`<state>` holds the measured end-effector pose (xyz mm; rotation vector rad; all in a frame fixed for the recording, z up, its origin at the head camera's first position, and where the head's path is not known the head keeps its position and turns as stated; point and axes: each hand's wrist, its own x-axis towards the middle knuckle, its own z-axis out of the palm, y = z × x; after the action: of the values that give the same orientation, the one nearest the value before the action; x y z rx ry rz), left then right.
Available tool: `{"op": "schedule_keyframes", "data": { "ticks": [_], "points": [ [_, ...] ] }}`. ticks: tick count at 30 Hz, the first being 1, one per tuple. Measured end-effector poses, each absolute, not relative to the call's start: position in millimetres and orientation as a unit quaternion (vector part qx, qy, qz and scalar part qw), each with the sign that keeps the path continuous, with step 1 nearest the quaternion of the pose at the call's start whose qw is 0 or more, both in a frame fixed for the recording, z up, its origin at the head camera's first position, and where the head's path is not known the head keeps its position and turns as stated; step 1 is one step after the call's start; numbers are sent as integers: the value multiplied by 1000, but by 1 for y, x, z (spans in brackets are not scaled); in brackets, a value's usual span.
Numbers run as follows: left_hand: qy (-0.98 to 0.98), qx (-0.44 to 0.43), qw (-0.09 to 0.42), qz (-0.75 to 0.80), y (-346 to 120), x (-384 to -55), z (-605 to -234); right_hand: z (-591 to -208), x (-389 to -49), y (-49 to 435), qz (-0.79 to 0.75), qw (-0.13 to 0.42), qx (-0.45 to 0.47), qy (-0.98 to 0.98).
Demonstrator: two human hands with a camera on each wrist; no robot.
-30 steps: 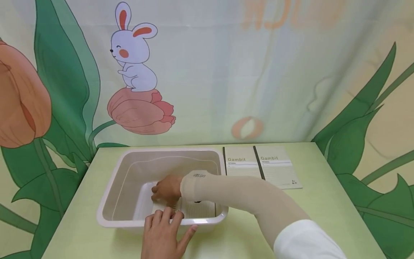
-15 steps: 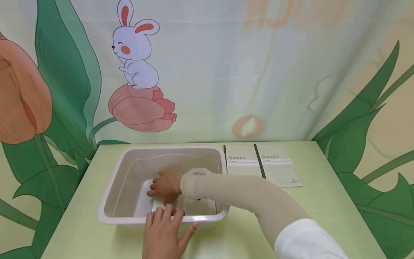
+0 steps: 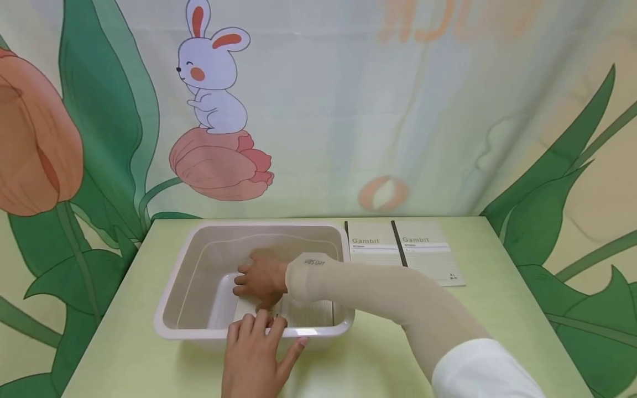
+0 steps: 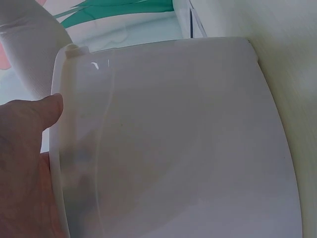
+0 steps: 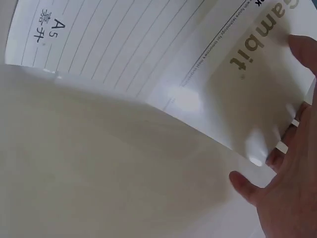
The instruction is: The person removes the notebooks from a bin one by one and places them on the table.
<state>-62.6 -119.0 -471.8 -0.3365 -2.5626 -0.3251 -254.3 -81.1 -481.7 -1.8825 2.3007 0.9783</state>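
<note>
A light plastic tub [image 3: 186,282] stands on the table, its outer wall filling much of the left wrist view. My left hand [image 3: 255,354] grips the near rim, with its fingers over the edge and the thumb [image 4: 52,110] outside. Inside the tub is my right hand [image 3: 261,279], at a pale notebook [image 3: 307,314] by the near wall. In the right wrist view, this notebook [image 5: 124,49] reads "Gambit" and "A5". The thumb lies over the cover and several fingers curl behind its edge, while the little finger [image 5: 242,184] stands apart. The fingertips behind the notebook are hidden.
Two Gambit notebooks with dark spines, a left one [image 3: 372,257] and a right one [image 3: 425,262], lie side by side to the right of the tub. A printed curtain [image 3: 318,110] hangs behind the table [image 3: 478,326].
My right hand spread its fingers leftward, then drew back slightly to the right over the notebook in the tub. The left hand keeps its grip on the rim. The head view shifts slightly.
</note>
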Motion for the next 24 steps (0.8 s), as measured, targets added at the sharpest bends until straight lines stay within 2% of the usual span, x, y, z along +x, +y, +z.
{"op": "schedule_keyframes", "data": {
  "ticks": [6, 12, 24],
  "points": [
    [-947, -129, 265, -130, -116, -65, -472, -471, -261, -77, 295, -2, -630, 718],
    [-947, -130, 266, -127, -115, -66, -472, -445, -270, -70, 266, -15, -628, 731],
    [-953, -123, 250, -122, -115, -64, -471, -397, -278, -55, 175, -101, -605, 770]
  ]
}}
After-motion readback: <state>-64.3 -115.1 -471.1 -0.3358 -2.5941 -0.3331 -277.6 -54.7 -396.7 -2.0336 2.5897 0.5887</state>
